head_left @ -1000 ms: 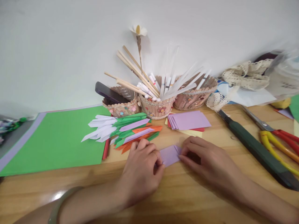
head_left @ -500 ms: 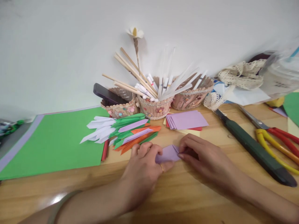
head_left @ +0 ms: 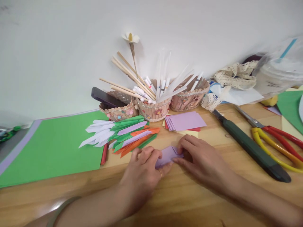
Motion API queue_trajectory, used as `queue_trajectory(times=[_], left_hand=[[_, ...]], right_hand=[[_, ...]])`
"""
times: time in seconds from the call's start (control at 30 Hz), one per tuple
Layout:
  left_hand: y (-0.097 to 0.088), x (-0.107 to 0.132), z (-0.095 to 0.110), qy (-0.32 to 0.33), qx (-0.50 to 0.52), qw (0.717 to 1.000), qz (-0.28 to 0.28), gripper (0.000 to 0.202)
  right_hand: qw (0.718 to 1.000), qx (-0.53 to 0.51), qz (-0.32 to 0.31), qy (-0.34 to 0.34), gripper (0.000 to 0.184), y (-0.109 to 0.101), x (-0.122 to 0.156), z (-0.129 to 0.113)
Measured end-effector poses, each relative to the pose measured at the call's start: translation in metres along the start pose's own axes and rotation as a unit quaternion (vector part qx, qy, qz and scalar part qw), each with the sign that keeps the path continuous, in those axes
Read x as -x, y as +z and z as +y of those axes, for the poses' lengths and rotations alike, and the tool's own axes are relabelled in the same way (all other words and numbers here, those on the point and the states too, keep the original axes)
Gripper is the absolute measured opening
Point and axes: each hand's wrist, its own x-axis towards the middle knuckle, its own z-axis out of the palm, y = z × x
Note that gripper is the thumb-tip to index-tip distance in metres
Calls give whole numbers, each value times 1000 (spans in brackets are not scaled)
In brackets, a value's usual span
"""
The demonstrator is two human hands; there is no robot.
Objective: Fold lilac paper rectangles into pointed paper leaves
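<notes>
A small purple piece of paper [head_left: 165, 157] lies between my hands, just above the wooden table, with a fold at its right end. My left hand [head_left: 145, 171] grips its left end, thumb along the near edge and fingers curled on top. At the right end, my right hand [head_left: 197, 156] pinches the folded corner; part of the paper is hidden under those fingers. Behind them are folded paper strips [head_left: 127, 134] in white, green, orange and purple, and a stack of purple paper rectangles [head_left: 187, 120] over red and yellow ones.
Green sheets [head_left: 52, 145] lie at the left. Decorated baskets [head_left: 155, 112] with sticks, markers and clear strips stand along the wall. To the right are a dark green-handled tool [head_left: 251, 146], scissors [head_left: 258, 126], lace ribbon [head_left: 236, 75] and a lidded cup [head_left: 279, 72].
My right fingers have shifted on the right end of the purple paper, and its folded corner lies flatter. My left hand keeps its grip. The view has swung slightly to the right.
</notes>
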Motion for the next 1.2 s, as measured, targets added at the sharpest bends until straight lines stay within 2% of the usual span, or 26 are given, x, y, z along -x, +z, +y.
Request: queue_trajectory(times=[0.2,0.37,0.53,0.63,0.8,0.97,1.1,1.2], left_hand=[[-6,9,4,28,-69,995,72,24],[-11,15,7,67,-152,985,42,18],[-16,15,5,87,-163,983,21,19],[-18,15,4,96,-167,981,4,18],[-18,13,-2,81,-183,980,-4,21],[-10,4,-15,28,-201,979,25,26],[-7,-3,-15,0,-131,991,22,27],[-5,-4,-11,5,-70,997,-11,32]], right_hand=[[999,-28,-21,7,8,-4,-1,5],[998,-62,-22,7,7,-5,0,8],[997,-80,-14,-16,6,-8,0,9],[995,-85,-8,-57,10,-10,1,14],[981,-49,-1,-187,18,-18,1,22],[960,-66,-74,-261,23,-21,7,0],[938,-111,-109,-311,29,-18,15,-20],[937,-141,-46,-315,23,-14,15,-20]])
